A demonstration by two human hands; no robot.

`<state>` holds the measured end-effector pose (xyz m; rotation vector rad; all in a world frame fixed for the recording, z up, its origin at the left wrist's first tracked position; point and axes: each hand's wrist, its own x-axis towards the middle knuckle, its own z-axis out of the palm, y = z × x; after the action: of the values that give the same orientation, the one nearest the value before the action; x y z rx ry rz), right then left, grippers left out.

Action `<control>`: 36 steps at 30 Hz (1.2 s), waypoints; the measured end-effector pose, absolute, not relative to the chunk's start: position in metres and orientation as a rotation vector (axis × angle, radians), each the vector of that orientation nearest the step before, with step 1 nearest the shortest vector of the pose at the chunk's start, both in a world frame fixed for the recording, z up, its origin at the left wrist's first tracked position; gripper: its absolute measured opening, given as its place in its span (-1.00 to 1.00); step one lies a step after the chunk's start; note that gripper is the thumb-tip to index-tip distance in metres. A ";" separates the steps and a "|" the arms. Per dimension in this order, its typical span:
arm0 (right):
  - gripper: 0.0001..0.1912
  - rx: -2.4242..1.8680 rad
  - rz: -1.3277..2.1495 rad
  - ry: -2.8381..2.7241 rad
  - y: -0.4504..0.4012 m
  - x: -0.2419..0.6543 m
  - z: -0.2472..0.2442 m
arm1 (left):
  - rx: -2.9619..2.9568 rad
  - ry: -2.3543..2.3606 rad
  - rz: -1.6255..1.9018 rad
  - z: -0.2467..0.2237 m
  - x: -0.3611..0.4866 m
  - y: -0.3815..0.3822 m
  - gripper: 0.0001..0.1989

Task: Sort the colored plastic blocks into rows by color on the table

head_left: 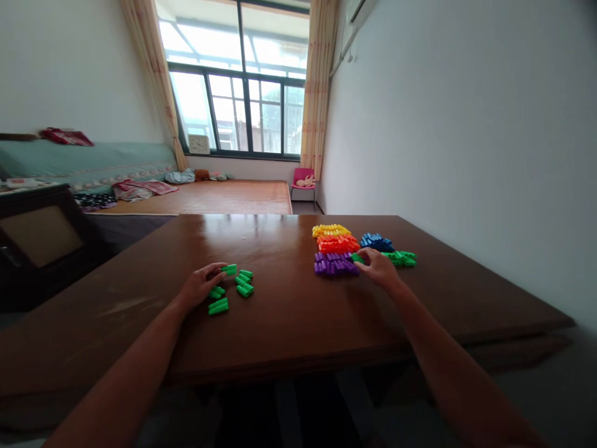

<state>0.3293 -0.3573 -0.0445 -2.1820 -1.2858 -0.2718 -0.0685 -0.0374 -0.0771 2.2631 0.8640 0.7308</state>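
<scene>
My left hand (204, 284) is closed at the left of the table, its fingertips pinching a green plastic clip (230, 269). Around it lie several loose green clips (244, 287), with another pair (218, 306) nearer to me. Over on the right, my right hand (377, 266) grips one more green clip (357, 257) between thumb and fingers. That clip is beside the right end of a purple row (336, 264). A green row (402, 258) extends to the right behind my right hand, which partly hides it. The clips' exact kind is too small to make out.
Behind the purple row are an orange row (334, 243) and a yellow row (331, 230), with a blue row (377, 242) to their right. All rest on the brown wooden table (280, 330). A white wall (466, 143) runs along the right; a bed (233, 196) stands beyond.
</scene>
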 end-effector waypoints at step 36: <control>-0.88 -2.156 0.018 -0.394 -0.445 0.562 -0.092 | 2.349 1.129 0.720 -0.069 -0.066 -0.038 -0.29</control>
<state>0.5624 -0.4454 -0.0923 -2.1561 -0.3938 0.0176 -0.0656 -0.0376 -0.0688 2.3490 1.1292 0.7202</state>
